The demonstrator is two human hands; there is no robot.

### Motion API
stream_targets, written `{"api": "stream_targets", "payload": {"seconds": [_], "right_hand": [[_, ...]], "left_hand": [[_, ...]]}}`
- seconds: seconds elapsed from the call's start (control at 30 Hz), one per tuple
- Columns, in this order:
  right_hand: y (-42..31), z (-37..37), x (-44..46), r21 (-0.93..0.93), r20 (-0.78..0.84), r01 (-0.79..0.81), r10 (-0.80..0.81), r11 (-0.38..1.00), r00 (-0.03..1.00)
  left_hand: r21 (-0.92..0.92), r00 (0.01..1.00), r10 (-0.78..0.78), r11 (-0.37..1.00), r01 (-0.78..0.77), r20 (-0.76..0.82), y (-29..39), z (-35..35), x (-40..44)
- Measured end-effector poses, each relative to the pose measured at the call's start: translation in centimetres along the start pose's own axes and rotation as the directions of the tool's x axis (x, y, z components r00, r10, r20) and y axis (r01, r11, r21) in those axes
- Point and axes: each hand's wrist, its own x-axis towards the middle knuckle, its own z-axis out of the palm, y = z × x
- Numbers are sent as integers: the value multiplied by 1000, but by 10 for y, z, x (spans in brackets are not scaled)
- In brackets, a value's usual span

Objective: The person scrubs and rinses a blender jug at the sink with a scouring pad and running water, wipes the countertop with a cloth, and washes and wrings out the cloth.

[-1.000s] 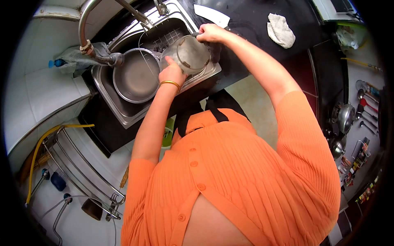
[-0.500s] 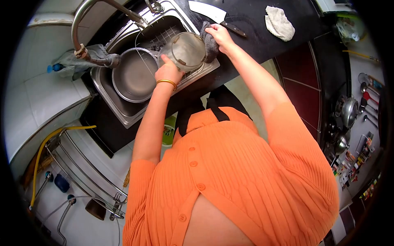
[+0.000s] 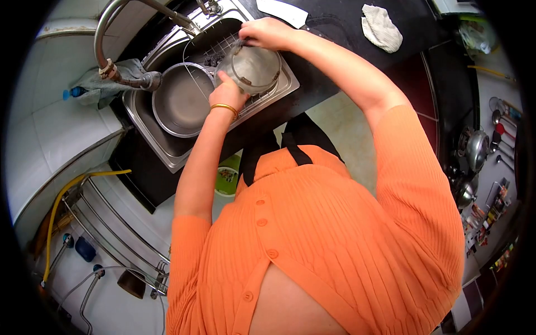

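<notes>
A round translucent container with brown marks on its rim is tilted over the right part of the sink. My left hand grips its lower left side, thumb on the outside. At its upper edge my right hand is closed on a dark cloth, mostly hidden under the fingers and pressed to the rim. Left of the container, a round metal basin sits in the sink. Behind the container a wire rack shows in part.
A cleaver and a crumpled pale cloth lie on the black counter. The curved faucet hangs over the sink's left side. A metal rack stands at lower left, and a green bin is below the counter.
My right hand has moved left with the dark cloth, from the container's right side to its upper edge. My left hand has stayed on the container.
</notes>
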Motion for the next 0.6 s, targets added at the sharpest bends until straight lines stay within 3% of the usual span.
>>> {"api": "stream_targets", "payload": {"seconds": [0.07,0.13,0.2,0.3,0.33,0.4,0.47,0.53,0.6], "right_hand": [[-12,-7,12,-25,40,65,-64,998,997],[-14,-11,12,-106,123,51,-38,993,992],[3,6,0,-91,91,-20,28,996,995],[11,19,-16,71,-22,-408,411,910,912],[10,22,-16,77,-17,-409,411,909,911],[10,23,-20,225,115,-690,685,688,720],[12,36,-25,684,306,-701,792,204,529],[11,51,-28,799,259,-590,818,118,514],[1,63,-40,808,72,-534,858,248,508]], "left_hand": [[-3,1000,-24,1000,24,17,-2,-3,1],[-6,1000,8,1000,-8,8,-3,-4,1],[-28,1000,-8,1000,8,6,-1,-2,3],[-48,999,-32,998,30,-24,2,-6,5],[-38,999,-34,999,33,-24,2,-5,1],[-32,1000,-15,999,14,-26,3,-5,-2],[-29,999,-27,999,27,-20,3,-6,1],[-4,1000,-32,999,32,-1,4,-8,0],[17,999,-39,999,38,18,5,-9,0]]}}
